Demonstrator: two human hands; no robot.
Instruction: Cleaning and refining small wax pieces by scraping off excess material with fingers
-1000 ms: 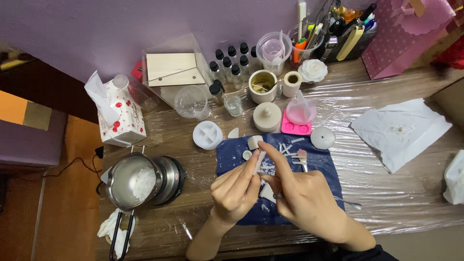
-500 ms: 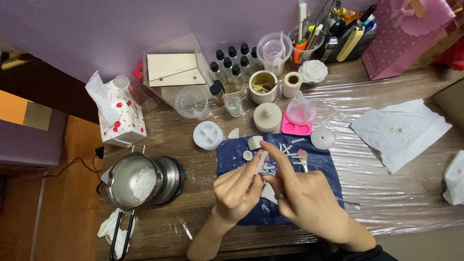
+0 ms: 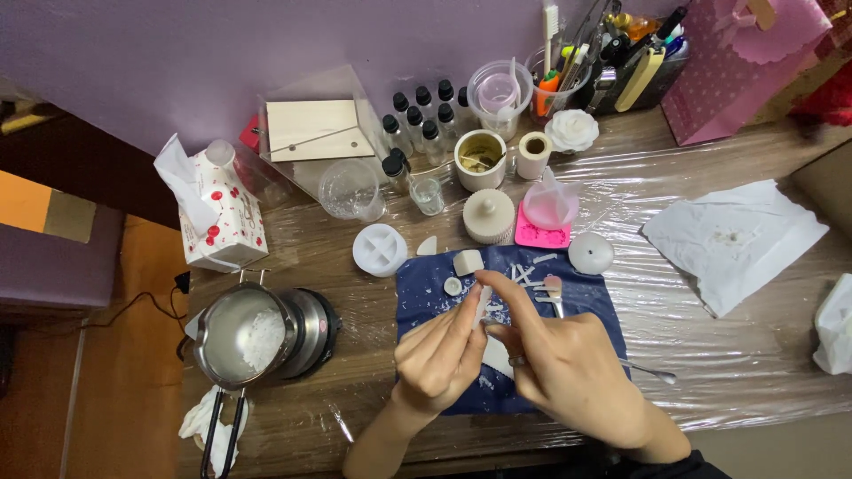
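Little has moved — both hands stay together over the dark blue cloth [image 3: 426,293]. Left hand [image 3: 439,355] and right hand [image 3: 568,368] pinch a small white wax piece [image 3: 484,304] between fingertips — a metal spoon [image 3: 621,362] lies under the right hand.

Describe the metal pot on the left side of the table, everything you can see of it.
The metal pot is a small, shiny, steel-looking pouring pot with a round open top. It sits upright on a dark round burner near the left edge of the plastic-covered table. Inside lies a heap of white flakes, pale like wax. A long black handle points toward the near table edge, beside a crumpled white tissue. Neither hand touches it.
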